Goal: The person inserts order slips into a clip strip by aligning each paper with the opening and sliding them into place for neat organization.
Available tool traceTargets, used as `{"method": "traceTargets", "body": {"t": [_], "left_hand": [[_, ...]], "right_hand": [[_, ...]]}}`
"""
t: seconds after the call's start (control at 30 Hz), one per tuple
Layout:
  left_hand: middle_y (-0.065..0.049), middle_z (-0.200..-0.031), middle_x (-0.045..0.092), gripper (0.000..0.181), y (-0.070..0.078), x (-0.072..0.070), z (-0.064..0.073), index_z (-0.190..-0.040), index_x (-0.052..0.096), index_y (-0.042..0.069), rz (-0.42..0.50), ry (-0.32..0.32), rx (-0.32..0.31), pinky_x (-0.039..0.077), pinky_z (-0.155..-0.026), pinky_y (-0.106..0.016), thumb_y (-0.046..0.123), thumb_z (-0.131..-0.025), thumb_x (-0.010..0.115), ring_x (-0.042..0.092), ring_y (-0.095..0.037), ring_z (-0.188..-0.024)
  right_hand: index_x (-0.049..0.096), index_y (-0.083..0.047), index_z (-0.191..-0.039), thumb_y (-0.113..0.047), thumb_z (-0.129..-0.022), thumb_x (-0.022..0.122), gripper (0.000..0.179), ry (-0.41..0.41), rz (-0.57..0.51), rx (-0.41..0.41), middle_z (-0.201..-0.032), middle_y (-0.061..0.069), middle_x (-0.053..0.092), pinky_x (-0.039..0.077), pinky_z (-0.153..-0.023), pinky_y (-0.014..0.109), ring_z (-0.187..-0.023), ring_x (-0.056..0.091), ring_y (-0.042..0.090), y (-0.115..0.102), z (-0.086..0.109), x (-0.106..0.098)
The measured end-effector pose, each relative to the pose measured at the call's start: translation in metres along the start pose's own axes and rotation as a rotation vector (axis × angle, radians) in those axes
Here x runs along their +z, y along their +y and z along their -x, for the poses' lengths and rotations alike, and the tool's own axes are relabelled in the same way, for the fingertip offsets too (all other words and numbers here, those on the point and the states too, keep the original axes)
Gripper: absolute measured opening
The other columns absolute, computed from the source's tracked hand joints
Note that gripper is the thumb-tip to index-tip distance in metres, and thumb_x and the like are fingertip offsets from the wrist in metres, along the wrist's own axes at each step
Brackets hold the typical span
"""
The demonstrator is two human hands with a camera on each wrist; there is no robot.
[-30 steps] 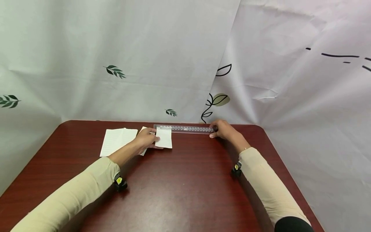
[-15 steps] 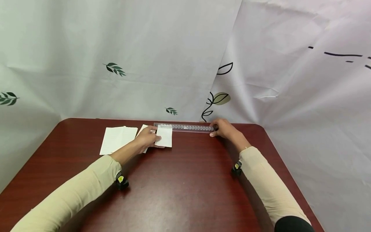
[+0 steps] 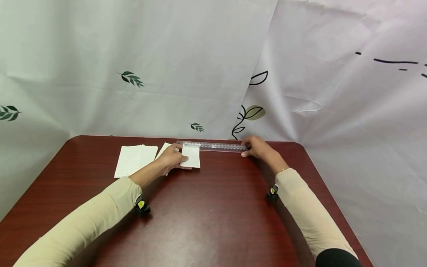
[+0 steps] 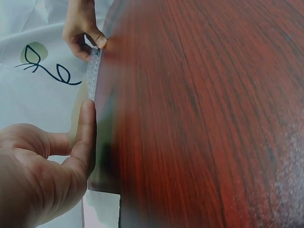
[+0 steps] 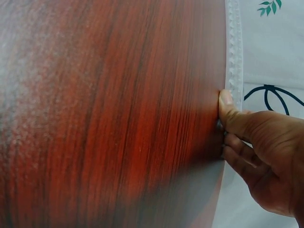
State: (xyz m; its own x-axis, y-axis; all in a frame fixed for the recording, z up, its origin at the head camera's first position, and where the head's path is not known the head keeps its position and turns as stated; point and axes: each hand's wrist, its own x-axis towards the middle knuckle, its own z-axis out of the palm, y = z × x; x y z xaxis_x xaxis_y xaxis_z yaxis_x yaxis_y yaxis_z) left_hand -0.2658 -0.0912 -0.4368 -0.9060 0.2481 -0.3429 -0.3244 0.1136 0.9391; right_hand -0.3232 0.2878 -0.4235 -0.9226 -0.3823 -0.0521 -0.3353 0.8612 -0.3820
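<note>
At the table's back edge lies a long clear plastic strip (image 3: 220,146) with a row of round shapes along it. My left hand (image 3: 171,156) pinches a small white piece of paper (image 3: 191,156), thumb on its front face, the top of the paper overlapping the strip's left part. At the strip's right end, my right hand (image 3: 258,149) grips it between thumb and fingers; a small dark part shows by the fingertips. The right wrist view shows that thumb (image 5: 226,102) along the strip's edge. Part of the strip's left end is hidden behind the left hand.
White lined sheets (image 3: 135,159) lie left of the left hand, and another white sheet (image 3: 163,150) is partly under it. The dark red wooden table (image 3: 213,207) ends against a white cloth backdrop (image 3: 160,74) with leaf prints.
My left hand has shifted slightly to the right with the small paper, along the strip. The right hand stays at the strip's right end.
</note>
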Motion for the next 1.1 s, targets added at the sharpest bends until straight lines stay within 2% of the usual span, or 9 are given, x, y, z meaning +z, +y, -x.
{"method": "traceTargets", "body": {"t": [0.3, 0.4, 0.43, 0.53, 0.63, 0.67, 0.93, 1.1], "left_hand": [[-0.037, -0.151, 0.048, 0.077, 0.002, 0.002, -0.002, -0.175, 0.012, -0.008, 0.014, -0.030, -0.004, 0.072, -0.092, -0.045, -0.012, -0.111, 0.052, 0.073, -0.035, -0.118], [-0.038, -0.153, 0.048, 0.077, 0.003, 0.004, -0.002, -0.175, 0.011, -0.008, 0.020, -0.047, 0.001, 0.072, -0.093, -0.047, -0.013, -0.111, 0.052, 0.073, -0.035, -0.117], [-0.038, -0.153, 0.048, 0.076, 0.003, 0.005, -0.002, -0.175, 0.012, -0.009, 0.018, -0.053, 0.006, 0.072, -0.093, -0.047, -0.014, -0.110, 0.052, 0.073, -0.035, -0.116], [-0.038, -0.151, 0.051, 0.074, 0.002, 0.006, -0.002, -0.174, 0.013, -0.010, 0.013, -0.062, 0.017, 0.072, -0.094, -0.048, -0.015, -0.111, 0.052, 0.074, -0.033, -0.112], [-0.037, -0.148, 0.052, 0.073, 0.001, 0.007, -0.003, -0.174, 0.014, -0.010, 0.010, -0.068, 0.022, 0.072, -0.093, -0.048, -0.015, -0.111, 0.051, 0.075, -0.031, -0.108], [-0.036, -0.146, 0.053, 0.073, 0.001, 0.007, -0.003, -0.173, 0.014, -0.010, 0.012, -0.069, 0.022, 0.072, -0.093, -0.048, -0.015, -0.111, 0.051, 0.075, -0.031, -0.108], [-0.035, -0.141, 0.056, 0.073, 0.000, 0.013, -0.009, -0.174, 0.016, -0.010, 0.036, -0.059, 0.006, 0.073, -0.089, -0.047, -0.016, -0.110, 0.051, 0.076, -0.030, -0.102], [-0.038, -0.144, 0.054, 0.076, -0.001, 0.018, -0.010, -0.175, 0.013, -0.009, 0.033, -0.058, 0.008, 0.073, -0.088, -0.048, -0.016, -0.110, 0.052, 0.076, -0.037, -0.109]], "right_hand": [[0.077, 0.004, -0.127, -0.016, -0.097, 0.092, 0.039, -0.016, -0.004, -0.009, -0.123, 0.025, 0.078, 0.060, -0.107, 0.058, -0.117, 0.072, 0.042, 0.000, -0.002, -0.003], [0.077, 0.003, -0.126, -0.015, -0.097, 0.092, 0.037, -0.022, -0.007, -0.014, -0.122, 0.025, 0.078, 0.060, -0.107, 0.059, -0.116, 0.072, 0.041, 0.000, -0.001, -0.004], [0.078, 0.000, -0.125, -0.022, -0.097, 0.093, 0.039, -0.018, -0.022, -0.043, -0.120, 0.021, 0.079, 0.061, -0.105, 0.055, -0.114, 0.072, 0.037, 0.011, -0.004, 0.000], [0.078, 0.000, -0.122, -0.022, -0.095, 0.094, 0.038, -0.014, -0.016, -0.057, -0.115, 0.019, 0.079, 0.060, -0.102, 0.054, -0.109, 0.072, 0.035, 0.010, -0.004, 0.000], [0.078, 0.001, -0.121, -0.022, -0.094, 0.095, 0.039, -0.011, -0.018, -0.054, -0.113, 0.019, 0.078, 0.060, -0.102, 0.054, -0.108, 0.071, 0.035, 0.009, -0.004, 0.000], [0.077, 0.004, -0.122, -0.015, -0.094, 0.094, 0.037, -0.015, -0.001, -0.026, -0.114, 0.022, 0.078, 0.059, -0.103, 0.058, -0.109, 0.071, 0.039, -0.001, 0.000, -0.004], [0.076, 0.004, -0.125, -0.017, -0.096, 0.092, 0.039, -0.017, 0.030, -0.008, -0.119, 0.024, 0.077, 0.059, -0.106, 0.058, -0.114, 0.071, 0.041, -0.003, -0.001, -0.002], [0.076, 0.005, -0.126, -0.017, -0.096, 0.092, 0.040, -0.023, 0.025, -0.003, -0.121, 0.024, 0.078, 0.059, -0.106, 0.058, -0.115, 0.072, 0.041, -0.005, -0.001, -0.003]]}}
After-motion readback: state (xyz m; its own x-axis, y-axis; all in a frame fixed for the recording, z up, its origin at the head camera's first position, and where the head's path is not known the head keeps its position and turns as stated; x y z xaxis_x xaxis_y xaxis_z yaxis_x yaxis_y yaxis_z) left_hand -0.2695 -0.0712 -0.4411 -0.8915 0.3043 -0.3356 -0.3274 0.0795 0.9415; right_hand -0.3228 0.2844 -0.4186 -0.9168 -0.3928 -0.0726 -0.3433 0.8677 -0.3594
